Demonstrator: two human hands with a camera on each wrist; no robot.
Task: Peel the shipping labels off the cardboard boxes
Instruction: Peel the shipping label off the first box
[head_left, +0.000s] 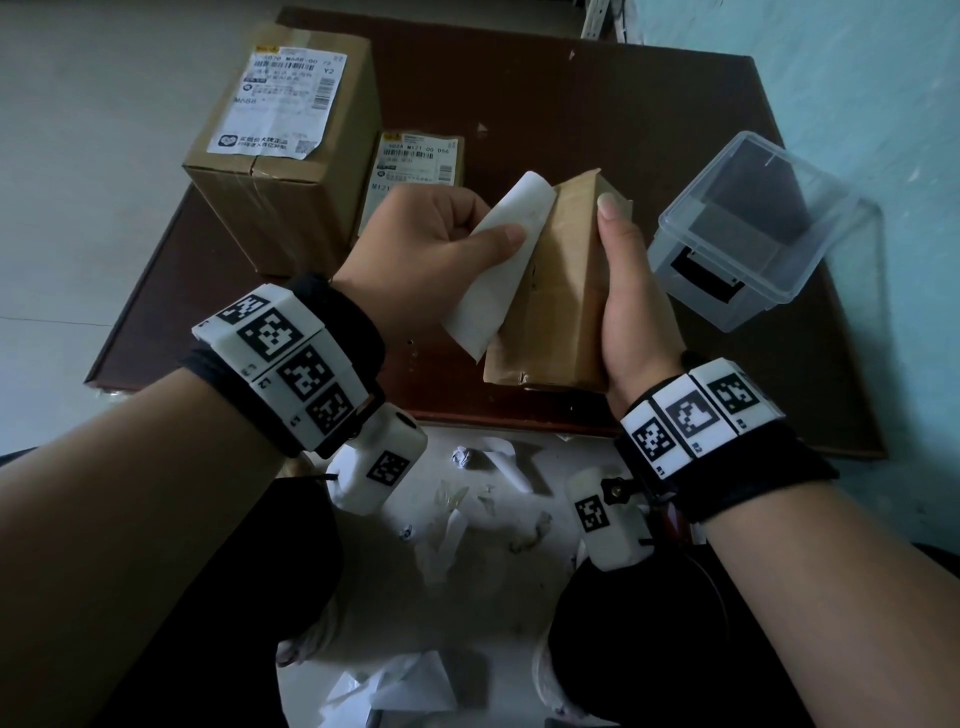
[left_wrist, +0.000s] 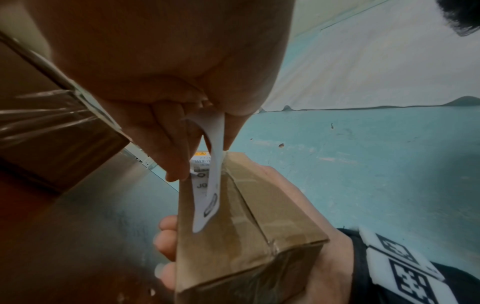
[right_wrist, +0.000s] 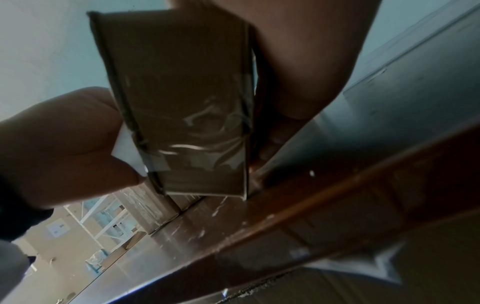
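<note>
This looks like a plain storeroom or parcel-sorting corner. A worn, scratched brown tabletop (head_left: 597, 104) stands against a blue-green painted wall (head_left: 857, 78) with scuffs and chipped paint. On it sit 2 taped boxes (head_left: 280, 156) with printed shipping labels (head_left: 285, 98), beside a clear plastic tub (head_left: 753, 228). Torn paper scraps (head_left: 467, 493) litter the pale floor (head_left: 78, 182) at the person's feet. The right wrist view shows metal shelving (right_wrist: 103, 222) with stacked cartons in the background, and a wall socket (right_wrist: 57, 228) on a beige wall.
</note>
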